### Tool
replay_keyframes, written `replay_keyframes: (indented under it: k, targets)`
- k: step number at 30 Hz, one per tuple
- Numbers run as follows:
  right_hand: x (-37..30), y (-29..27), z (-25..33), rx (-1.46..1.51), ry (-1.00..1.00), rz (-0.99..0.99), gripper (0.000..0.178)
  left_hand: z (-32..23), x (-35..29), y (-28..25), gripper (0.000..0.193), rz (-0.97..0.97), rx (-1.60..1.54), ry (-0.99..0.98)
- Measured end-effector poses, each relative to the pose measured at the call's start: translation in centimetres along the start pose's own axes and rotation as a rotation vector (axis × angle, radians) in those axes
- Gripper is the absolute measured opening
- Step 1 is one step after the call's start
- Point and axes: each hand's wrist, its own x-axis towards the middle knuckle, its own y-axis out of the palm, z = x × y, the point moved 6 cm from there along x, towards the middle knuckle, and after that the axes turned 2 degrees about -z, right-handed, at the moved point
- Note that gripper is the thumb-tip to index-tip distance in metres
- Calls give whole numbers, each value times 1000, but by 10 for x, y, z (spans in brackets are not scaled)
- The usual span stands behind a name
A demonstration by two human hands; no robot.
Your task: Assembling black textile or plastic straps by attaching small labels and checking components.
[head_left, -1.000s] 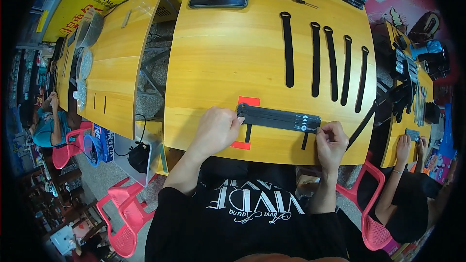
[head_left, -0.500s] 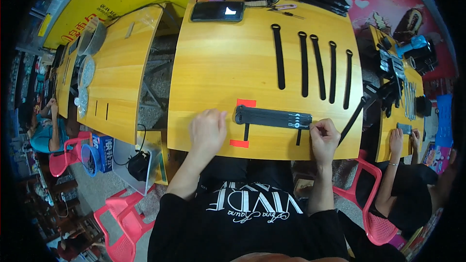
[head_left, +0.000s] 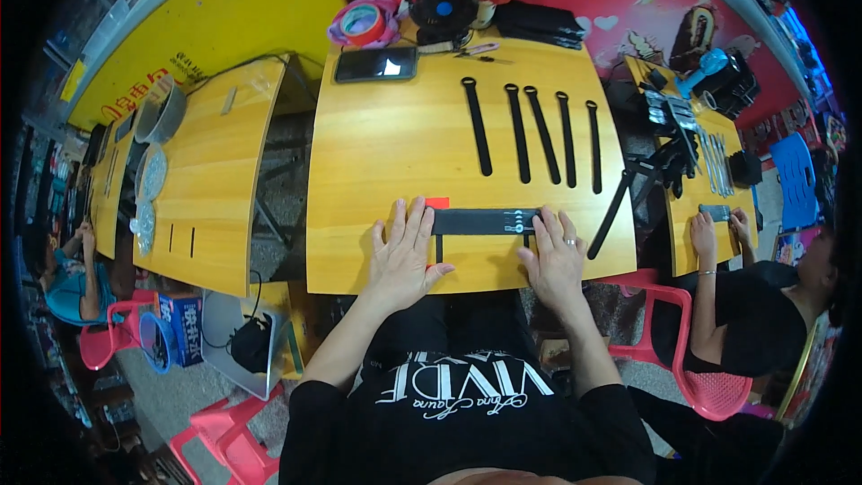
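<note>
A flat black bundle of straps [head_left: 476,221] with white print near its right end lies crosswise near the table's front edge. My left hand [head_left: 400,251] rests flat at its left end, fingers stretched out and thumb apart, and hides that end. My right hand [head_left: 557,259], with a ring on one finger, lies with spread fingers at the right end. Two thin dark strips, a left one [head_left: 439,250] and a right one [head_left: 527,242], run toward me from the bundle. Red tape [head_left: 437,203] shows by my left fingertips. Neither hand grips anything.
Several loose black straps [head_left: 518,135] lie spread beyond the bundle, and another strap [head_left: 611,216] sticks out over the right edge. A phone [head_left: 377,64], a small fan [head_left: 443,9] and tape rolls [head_left: 363,25] are at the back. A co-worker's hands [head_left: 705,232] are at the right table.
My left hand has come down from beside the bundle onto its left end. My right hand has opened from a pinch and now lies flat at the right end. The head view has shifted.
</note>
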Motion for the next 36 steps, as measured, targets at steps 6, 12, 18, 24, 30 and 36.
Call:
replay_keyframes:
  k: [6, 12, 18, 24, 30, 36]
  targets:
    - [180, -34, 7, 130, -138, -338, 45, 8, -4, -9, 91, -166, -31, -27]
    - [327, 33, -39, 32, 126, -234, 27, 5, -4, -3, 87, -232, -21, -44]
    - [340, 62, -23, -97, -15, -376, 18, -1, -7, -10, 82, -274, -58, -21]
    - [271, 1, -41, 1756, 236, -376, 16, 4, -9, -11, 81, -236, -80, -46]
    - [100, -131, -65, 2012, -14, -815, 13, 0, -4, -10, 83, -199, -18, -50]
    - [32, -145, -81, 1918, 129, -876, 10, 4, -6, -3, 82, -261, -34, -31]
